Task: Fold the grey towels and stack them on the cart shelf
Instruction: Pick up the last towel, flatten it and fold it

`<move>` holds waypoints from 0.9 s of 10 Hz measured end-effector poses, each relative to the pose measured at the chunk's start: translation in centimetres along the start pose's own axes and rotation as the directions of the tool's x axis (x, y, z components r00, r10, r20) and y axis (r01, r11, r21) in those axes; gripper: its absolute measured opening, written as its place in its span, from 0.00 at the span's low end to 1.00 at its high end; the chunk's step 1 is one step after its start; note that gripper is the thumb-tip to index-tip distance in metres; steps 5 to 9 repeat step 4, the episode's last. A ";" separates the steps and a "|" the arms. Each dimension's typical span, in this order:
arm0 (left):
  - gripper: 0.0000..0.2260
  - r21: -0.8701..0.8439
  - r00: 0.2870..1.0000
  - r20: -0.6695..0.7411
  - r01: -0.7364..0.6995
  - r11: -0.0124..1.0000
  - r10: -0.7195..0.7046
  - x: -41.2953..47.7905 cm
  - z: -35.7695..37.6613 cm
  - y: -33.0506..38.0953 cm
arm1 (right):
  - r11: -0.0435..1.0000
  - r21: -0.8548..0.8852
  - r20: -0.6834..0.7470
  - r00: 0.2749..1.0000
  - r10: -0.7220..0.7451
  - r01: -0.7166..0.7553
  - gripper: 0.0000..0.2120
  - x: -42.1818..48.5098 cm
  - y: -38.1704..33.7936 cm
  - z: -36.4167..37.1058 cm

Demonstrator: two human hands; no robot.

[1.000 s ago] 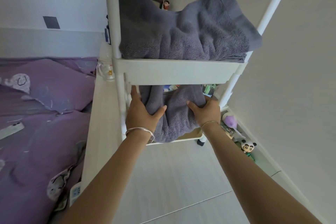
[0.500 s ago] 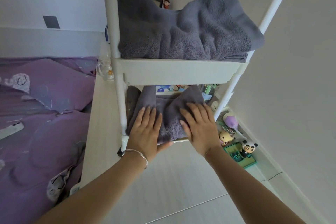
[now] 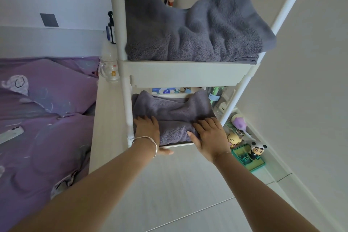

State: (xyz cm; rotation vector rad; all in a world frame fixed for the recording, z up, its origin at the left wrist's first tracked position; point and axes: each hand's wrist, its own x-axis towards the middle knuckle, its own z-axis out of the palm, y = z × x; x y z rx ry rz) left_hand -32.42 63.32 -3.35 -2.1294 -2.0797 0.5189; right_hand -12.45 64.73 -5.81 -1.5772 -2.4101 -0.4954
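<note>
On the lower shelf [image 3: 178,144] of the cart [image 3: 188,71], the towel [image 3: 173,111] now lies flat; left grip [image 3: 146,130] and right grip [image 3: 211,137], clutching it a second ago, press it open-palmed. Placement looks done; second towel [image 3: 188,34] sits one shelf up.

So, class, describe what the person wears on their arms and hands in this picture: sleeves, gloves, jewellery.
Both forearms are bare: no sleeves in view, no gloves. Behind the left hand the wrist carries a plain silver bangle; behind the right hand, a thin bracelet. No rings show.
</note>
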 end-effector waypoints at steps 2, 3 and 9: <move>0.55 -0.160 0.996 -0.077 -0.060 0.985 0.048 -0.7 0.1 -0.8 | 0.999 0.022 0.212 0.977 0.038 -0.044 0.38 -0.3 -0.2 -1.1; 0.56 -0.271 0.971 -0.219 -0.153 0.950 0.095 -1.5 -0.6 -1.3 | 0.985 0.152 0.235 0.971 0.049 -0.086 0.41 -1.0 -0.7 -2.8; 0.59 -0.393 0.944 -0.311 -0.233 0.889 0.110 -2.8 -1.4 -1.6 | 0.897 0.375 0.167 0.969 0.182 -0.233 0.35 -2.6 -0.7 -5.1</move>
